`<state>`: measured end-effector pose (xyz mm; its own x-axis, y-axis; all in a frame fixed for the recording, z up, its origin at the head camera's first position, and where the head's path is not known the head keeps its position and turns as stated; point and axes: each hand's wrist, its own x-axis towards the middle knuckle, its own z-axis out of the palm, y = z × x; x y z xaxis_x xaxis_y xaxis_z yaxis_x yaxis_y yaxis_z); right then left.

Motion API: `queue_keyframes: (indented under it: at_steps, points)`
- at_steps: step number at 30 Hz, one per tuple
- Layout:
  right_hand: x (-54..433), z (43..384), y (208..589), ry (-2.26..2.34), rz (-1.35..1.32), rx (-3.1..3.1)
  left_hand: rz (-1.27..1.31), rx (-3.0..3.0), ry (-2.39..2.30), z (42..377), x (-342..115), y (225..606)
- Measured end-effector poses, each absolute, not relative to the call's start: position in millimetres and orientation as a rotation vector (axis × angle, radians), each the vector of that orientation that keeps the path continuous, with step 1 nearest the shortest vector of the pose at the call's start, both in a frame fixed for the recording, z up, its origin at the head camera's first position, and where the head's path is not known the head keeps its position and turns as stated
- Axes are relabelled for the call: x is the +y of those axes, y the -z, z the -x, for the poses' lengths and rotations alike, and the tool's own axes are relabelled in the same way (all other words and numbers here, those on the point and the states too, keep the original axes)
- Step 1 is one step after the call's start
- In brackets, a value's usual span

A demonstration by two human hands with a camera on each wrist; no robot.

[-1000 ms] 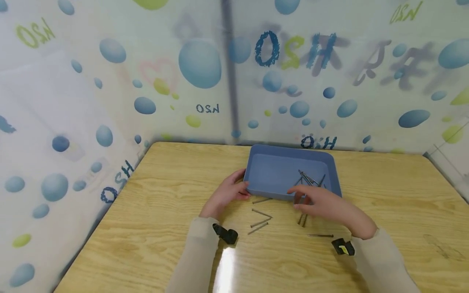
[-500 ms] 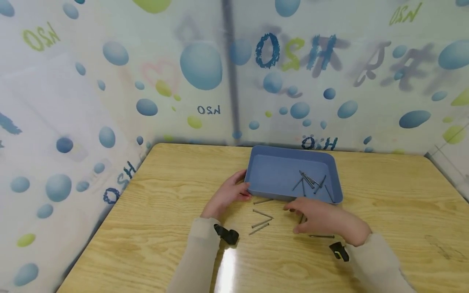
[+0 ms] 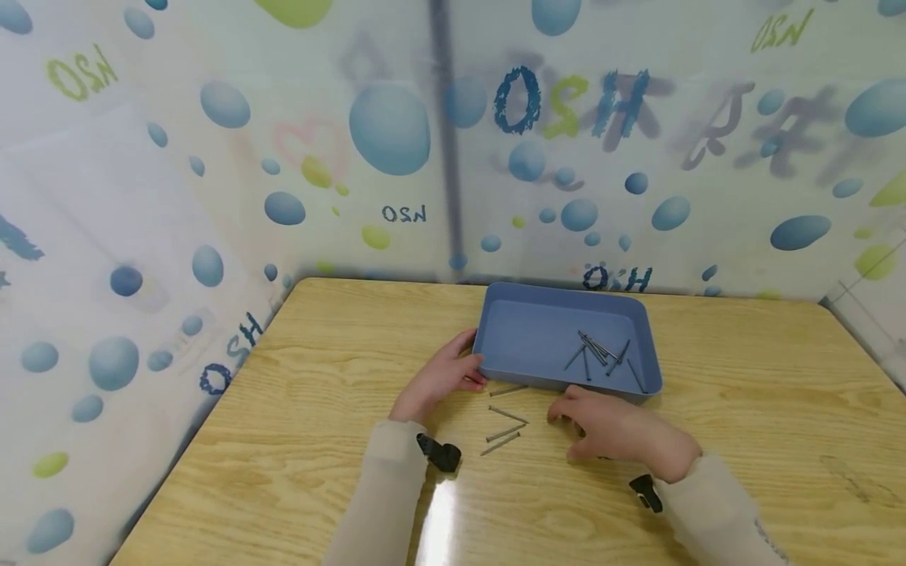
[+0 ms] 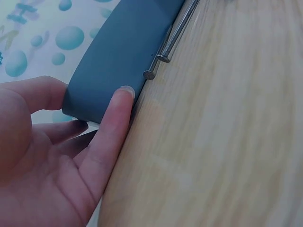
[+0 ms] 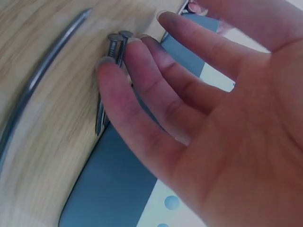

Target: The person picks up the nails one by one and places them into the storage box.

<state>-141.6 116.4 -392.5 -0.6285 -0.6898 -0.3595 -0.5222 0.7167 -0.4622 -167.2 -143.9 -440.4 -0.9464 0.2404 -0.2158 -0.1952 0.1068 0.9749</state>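
A shallow blue tray [image 3: 531, 334] stands at the back of the wooden table, with several steel nails [image 3: 594, 350] in its right half. My left hand [image 3: 442, 377] holds the tray's front left corner; in the left wrist view one fingertip lies on its wall. My right hand [image 3: 616, 428] is just in front of the tray's front wall, fingers loosely bent and thumb apart. Two nails [image 5: 111, 71] lie on the table behind its fingertips in the right wrist view; whether the fingers touch them I cannot tell. The head view hides them under the hand.
Several loose nails [image 3: 502, 434] lie on the table [image 3: 340, 338] between the hands. Another nail [image 5: 38, 75] shows left of the right hand in its wrist view. A patterned curtain [image 3: 318, 118] hangs behind the table and along its left.
My right hand has drawn back from over the tray's front rim and come down over the nails in front of it. My left hand has stayed at the tray corner.
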Motion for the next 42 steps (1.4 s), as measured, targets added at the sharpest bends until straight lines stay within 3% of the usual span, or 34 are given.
queue_keyframes:
  at_steps: [13,34,42]
  points:
    - [122,148,403,0.463,1.143,2.458,-0.044,2.099,-1.897,169,-143,444]
    - [116,150,409,0.572,1.073,2.46,-0.053,2.076,-1.916,169,-144,445]
    - [119,148,404,0.53,1.169,2.492,-0.06,2.039,-1.912,163,-142,427]
